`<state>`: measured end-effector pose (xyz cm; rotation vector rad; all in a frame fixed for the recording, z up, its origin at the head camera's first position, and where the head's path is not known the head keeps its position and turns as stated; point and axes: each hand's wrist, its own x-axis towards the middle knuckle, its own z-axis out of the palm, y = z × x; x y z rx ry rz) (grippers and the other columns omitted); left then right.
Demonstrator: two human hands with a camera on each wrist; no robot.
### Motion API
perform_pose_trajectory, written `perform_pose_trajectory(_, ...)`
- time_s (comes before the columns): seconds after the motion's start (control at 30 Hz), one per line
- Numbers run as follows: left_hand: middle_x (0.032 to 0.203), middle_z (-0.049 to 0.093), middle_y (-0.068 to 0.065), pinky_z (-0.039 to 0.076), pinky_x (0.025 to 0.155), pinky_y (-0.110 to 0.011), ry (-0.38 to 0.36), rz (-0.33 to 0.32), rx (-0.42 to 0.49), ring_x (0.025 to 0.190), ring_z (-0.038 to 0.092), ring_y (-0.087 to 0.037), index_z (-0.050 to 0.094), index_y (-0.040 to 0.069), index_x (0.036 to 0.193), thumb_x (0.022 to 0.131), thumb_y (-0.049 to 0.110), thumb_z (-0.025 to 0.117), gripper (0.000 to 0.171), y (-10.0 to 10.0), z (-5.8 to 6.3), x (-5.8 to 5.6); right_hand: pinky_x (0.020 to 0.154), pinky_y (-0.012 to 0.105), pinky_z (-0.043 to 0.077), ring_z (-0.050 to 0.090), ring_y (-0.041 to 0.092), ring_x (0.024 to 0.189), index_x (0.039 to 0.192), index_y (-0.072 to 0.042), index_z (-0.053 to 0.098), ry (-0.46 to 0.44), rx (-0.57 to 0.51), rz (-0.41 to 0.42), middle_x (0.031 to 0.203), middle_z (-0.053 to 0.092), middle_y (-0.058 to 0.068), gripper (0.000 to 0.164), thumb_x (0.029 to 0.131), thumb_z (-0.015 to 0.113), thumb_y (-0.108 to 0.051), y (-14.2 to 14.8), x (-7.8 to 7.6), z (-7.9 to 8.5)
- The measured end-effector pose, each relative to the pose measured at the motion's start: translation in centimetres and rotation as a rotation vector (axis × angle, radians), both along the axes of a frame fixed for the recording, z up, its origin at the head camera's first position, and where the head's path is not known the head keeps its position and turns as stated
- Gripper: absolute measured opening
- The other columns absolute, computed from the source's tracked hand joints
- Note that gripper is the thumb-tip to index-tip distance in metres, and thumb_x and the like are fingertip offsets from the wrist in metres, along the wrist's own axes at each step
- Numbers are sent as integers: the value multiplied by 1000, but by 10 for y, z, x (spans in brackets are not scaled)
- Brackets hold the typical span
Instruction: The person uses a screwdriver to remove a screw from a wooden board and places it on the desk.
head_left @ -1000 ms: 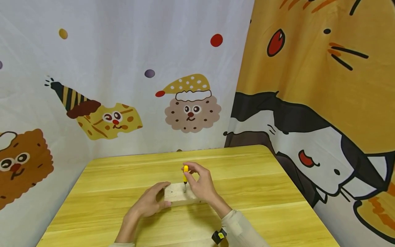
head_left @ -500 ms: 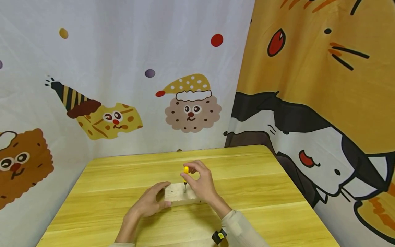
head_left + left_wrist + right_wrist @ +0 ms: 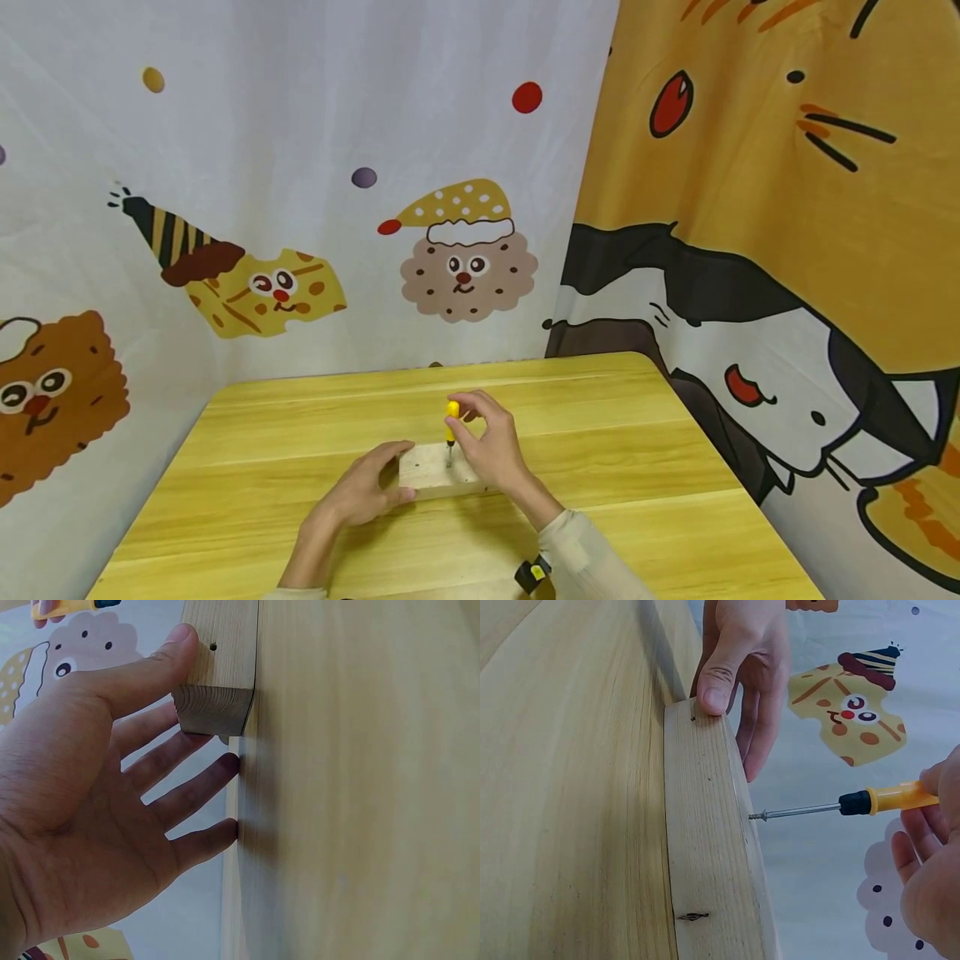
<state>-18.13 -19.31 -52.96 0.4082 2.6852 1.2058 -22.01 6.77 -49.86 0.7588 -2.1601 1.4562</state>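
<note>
A pale wooden block (image 3: 426,468) lies on the wood-grained table. My left hand (image 3: 363,490) holds its left end, thumb on the near face and index finger at the far side; the other fingers spread past the end in the left wrist view. My right hand (image 3: 492,442) pinches the yellow handle of a screwdriver (image 3: 452,423), which stands upright over the block's top. In the right wrist view, the screwdriver's tip meets a small screw (image 3: 757,817) whose threads show partly above the wood. A dark hole (image 3: 213,646) marks the block's near face by the left thumb.
The table (image 3: 285,425) reaches back to a white curtain (image 3: 285,167) printed with cartoon food. An orange curtain (image 3: 720,183) with cat drawings hangs along the right side. A small black object with a yellow patch (image 3: 531,575) shows beside the right sleeve.
My right thumb and fingers shifted across the screwdriver handle half a second ago and have since shifted back. The left hand and the block keep their place.
</note>
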Motion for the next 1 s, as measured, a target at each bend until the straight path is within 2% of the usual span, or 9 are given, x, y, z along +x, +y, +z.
perform_pose_trajectory(0.1, 173, 54, -18, 38, 133, -74, 0, 1, 2, 164, 46, -50, 56, 15, 166, 98, 35, 91, 79, 0, 0, 0, 90, 36, 68, 74, 18, 103, 136, -14, 77, -19, -4, 14, 120, 80, 5, 30, 107, 78, -7, 0, 0, -1)
perform_pose_trajectory(0.2, 173, 54, -18, 39, 132, -75, -1, 0, 4, 163, 46, -50, 56, 15, 166, 98, 35, 91, 79, 0, 0, 0, 90, 36, 68, 74, 19, 104, 136, -14, 78, 1, -8, 26, 121, 79, 5, 31, 107, 78, -6, 0, 0, -1)
perform_pose_trajectory(0.47, 173, 54, -19, 41, 131, -75, 5, 5, 9, 162, 47, -51, 57, 14, 165, 96, 34, 92, 80, 1, 0, 0, 92, 39, 64, 72, 30, 109, 132, -19, 80, 44, 12, -7, 129, 77, 2, 31, 103, 87, -18, -1, -1, -3)
perform_pose_trajectory(0.6, 172, 55, -19, 41, 131, -75, 8, 7, 12, 162, 48, -51, 57, 14, 164, 96, 33, 93, 79, 1, 0, 0, 90, 40, 64, 72, 28, 104, 130, -18, 80, 55, 18, -27, 123, 76, 3, 31, 101, 89, -17, -1, -2, -3)
perform_pose_trajectory(0.73, 172, 55, -19, 41, 131, -75, 12, 2, 13, 162, 48, -51, 57, 14, 164, 96, 33, 93, 79, 0, -1, 0, 89, 34, 64, 72, 27, 100, 129, -17, 80, 58, 19, -33, 116, 76, 2, 30, 101, 88, -15, -1, -2, -3)
perform_pose_trajectory(1.0, 172, 55, -18, 41, 132, -73, 17, 0, 10, 162, 49, -50, 57, 14, 165, 97, 34, 92, 79, 0, -3, 0, 89, 39, 66, 73, 23, 101, 132, -16, 79, 49, 18, -14, 115, 77, 2, 32, 102, 87, -13, -1, -1, -1)
